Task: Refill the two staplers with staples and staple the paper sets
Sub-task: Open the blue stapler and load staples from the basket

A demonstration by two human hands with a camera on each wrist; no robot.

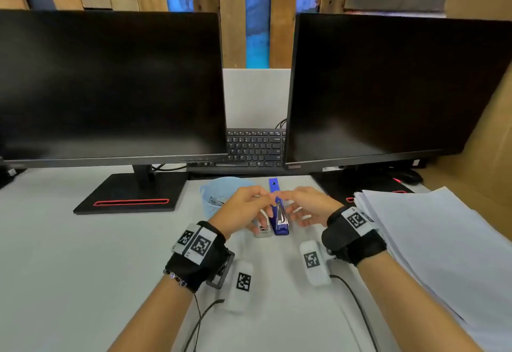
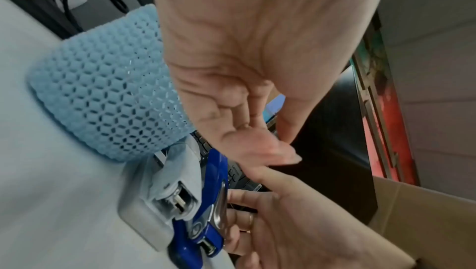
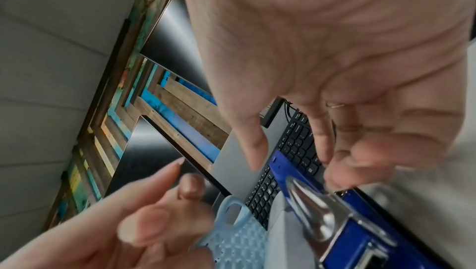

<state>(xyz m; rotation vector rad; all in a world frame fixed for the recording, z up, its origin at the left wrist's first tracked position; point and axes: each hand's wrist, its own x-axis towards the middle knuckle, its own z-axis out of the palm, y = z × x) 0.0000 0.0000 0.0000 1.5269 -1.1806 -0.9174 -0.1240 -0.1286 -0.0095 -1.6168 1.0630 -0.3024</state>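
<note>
Two staplers lie side by side near the middle of the desk: one blue stapler and one grey stapler, touching or almost touching. One pale blue basket stands just behind them; what it holds is too small to count. One stack of paper lies at the right edge. Two monitors stand along the back edge, with one keyboard between them. Two hands show, one left hand and one right hand. Two white tagged blocks lie toward the front edge.
</note>
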